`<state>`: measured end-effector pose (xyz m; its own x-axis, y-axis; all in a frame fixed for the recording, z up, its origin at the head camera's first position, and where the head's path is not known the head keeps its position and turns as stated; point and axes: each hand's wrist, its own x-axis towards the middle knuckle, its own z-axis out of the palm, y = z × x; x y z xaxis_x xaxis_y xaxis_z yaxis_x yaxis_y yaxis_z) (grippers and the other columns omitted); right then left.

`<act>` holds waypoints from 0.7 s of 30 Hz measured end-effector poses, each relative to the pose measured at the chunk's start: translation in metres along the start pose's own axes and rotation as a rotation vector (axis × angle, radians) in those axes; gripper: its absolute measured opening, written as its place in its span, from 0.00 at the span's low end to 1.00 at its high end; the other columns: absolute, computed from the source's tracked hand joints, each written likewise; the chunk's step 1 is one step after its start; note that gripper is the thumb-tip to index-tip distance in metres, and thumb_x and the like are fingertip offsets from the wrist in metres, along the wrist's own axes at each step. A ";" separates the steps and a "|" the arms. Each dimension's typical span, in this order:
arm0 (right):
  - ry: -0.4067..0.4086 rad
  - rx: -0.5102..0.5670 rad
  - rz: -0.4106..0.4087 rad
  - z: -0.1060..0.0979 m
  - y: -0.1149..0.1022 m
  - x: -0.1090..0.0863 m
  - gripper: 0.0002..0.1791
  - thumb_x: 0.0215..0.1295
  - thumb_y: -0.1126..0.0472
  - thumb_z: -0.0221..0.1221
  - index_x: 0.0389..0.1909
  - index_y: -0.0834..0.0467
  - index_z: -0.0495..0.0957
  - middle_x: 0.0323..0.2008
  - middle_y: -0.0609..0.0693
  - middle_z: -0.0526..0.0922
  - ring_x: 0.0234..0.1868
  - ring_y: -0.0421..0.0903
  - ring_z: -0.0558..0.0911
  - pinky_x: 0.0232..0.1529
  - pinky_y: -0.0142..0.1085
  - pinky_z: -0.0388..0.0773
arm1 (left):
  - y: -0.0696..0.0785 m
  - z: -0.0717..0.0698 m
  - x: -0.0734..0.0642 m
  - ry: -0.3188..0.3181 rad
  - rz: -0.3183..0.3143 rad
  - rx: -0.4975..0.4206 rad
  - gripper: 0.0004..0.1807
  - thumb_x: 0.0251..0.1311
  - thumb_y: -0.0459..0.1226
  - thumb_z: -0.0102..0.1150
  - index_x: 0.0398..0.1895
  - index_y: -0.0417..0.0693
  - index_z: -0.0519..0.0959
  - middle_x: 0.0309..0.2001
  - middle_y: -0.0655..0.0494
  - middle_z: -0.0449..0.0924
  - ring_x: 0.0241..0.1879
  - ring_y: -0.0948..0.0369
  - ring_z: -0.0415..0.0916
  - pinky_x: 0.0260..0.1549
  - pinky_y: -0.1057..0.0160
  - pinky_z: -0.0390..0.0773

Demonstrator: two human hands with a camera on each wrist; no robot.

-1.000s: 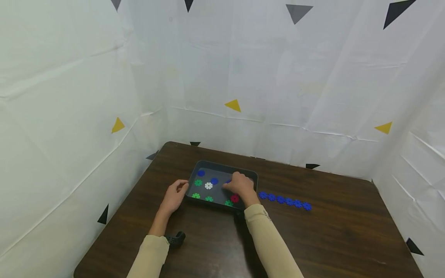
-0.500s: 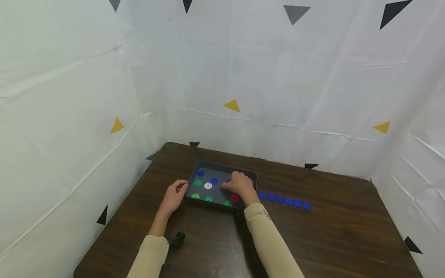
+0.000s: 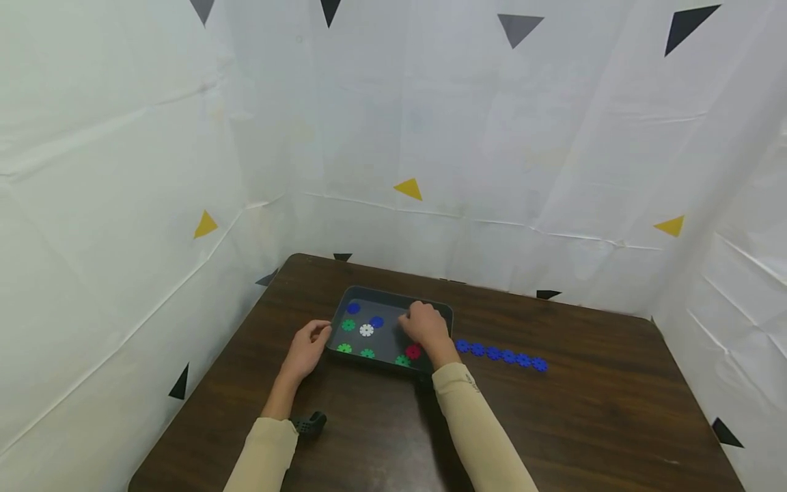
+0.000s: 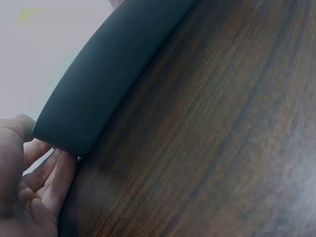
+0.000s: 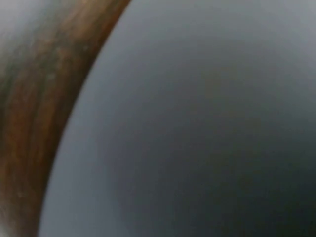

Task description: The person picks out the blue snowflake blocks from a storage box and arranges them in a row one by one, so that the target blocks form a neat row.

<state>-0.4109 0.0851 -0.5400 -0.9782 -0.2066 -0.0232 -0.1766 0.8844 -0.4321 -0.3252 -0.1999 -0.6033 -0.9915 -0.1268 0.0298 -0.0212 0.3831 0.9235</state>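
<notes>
Right hand (image 3: 424, 326) over the tray (image 3: 386, 343), left hand (image 3: 306, 346) at its nine-o'clock end.
Inside the tray, whose long axis runs roughly nine to three, show two blue discs (image 3: 376, 322), four green discs (image 3: 348, 325), one white disc (image 3: 366, 331) and one red disc (image 3: 413, 352), the last just beside the right hand at seven o'clock; its fingers bend downward, tips hidden, so their opening and any hold cannot be told. The left fingers, loosely bent, grip the tray's wall. Outside, toward four o'clock from the nearer right hand, a row of six blue discs (image 3: 508, 357) lies lengthwise along the tabletop (image 3: 590, 403).
</notes>
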 end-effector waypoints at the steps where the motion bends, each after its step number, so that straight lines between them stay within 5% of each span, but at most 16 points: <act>1: -0.005 0.003 0.000 0.000 0.001 0.000 0.26 0.78 0.52 0.60 0.17 0.53 0.67 0.17 0.46 0.66 0.19 0.44 0.66 0.22 0.39 0.66 | 0.000 0.000 0.000 -0.002 -0.001 0.001 0.25 0.84 0.51 0.52 0.71 0.46 0.77 0.72 0.40 0.77 0.71 0.42 0.75 0.68 0.38 0.76; 4: -0.002 0.001 -0.009 0.000 0.003 -0.001 0.21 0.79 0.53 0.59 0.22 0.55 0.75 0.18 0.47 0.71 0.20 0.44 0.68 0.22 0.38 0.67 | -0.001 0.001 0.000 -0.001 -0.002 0.003 0.24 0.84 0.51 0.51 0.71 0.47 0.77 0.71 0.40 0.77 0.70 0.42 0.75 0.67 0.38 0.76; 10: 0.014 0.003 -0.031 -0.011 0.003 -0.016 0.14 0.81 0.51 0.58 0.53 0.50 0.90 0.34 0.47 0.89 0.29 0.46 0.82 0.33 0.45 0.80 | 0.001 0.002 0.000 0.001 -0.010 -0.007 0.25 0.84 0.52 0.51 0.70 0.47 0.77 0.71 0.40 0.77 0.70 0.42 0.75 0.67 0.38 0.76; 17: 0.082 0.072 -0.005 -0.024 0.007 -0.033 0.14 0.80 0.49 0.61 0.57 0.46 0.89 0.51 0.48 0.92 0.39 0.50 0.87 0.38 0.50 0.83 | 0.002 0.003 -0.001 0.009 0.014 0.022 0.24 0.84 0.51 0.51 0.71 0.46 0.77 0.71 0.39 0.77 0.70 0.41 0.75 0.65 0.37 0.78; 21: 0.127 0.086 0.012 -0.031 0.014 -0.040 0.13 0.79 0.49 0.62 0.57 0.45 0.89 0.52 0.47 0.92 0.41 0.50 0.88 0.42 0.52 0.83 | 0.001 0.002 -0.002 0.008 0.009 0.020 0.25 0.84 0.51 0.51 0.71 0.46 0.77 0.72 0.39 0.76 0.70 0.41 0.75 0.64 0.38 0.78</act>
<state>-0.3779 0.1182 -0.5173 -0.9871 -0.1370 0.0829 -0.1601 0.8464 -0.5079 -0.3239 -0.1973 -0.6034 -0.9906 -0.1303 0.0414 -0.0147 0.4025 0.9153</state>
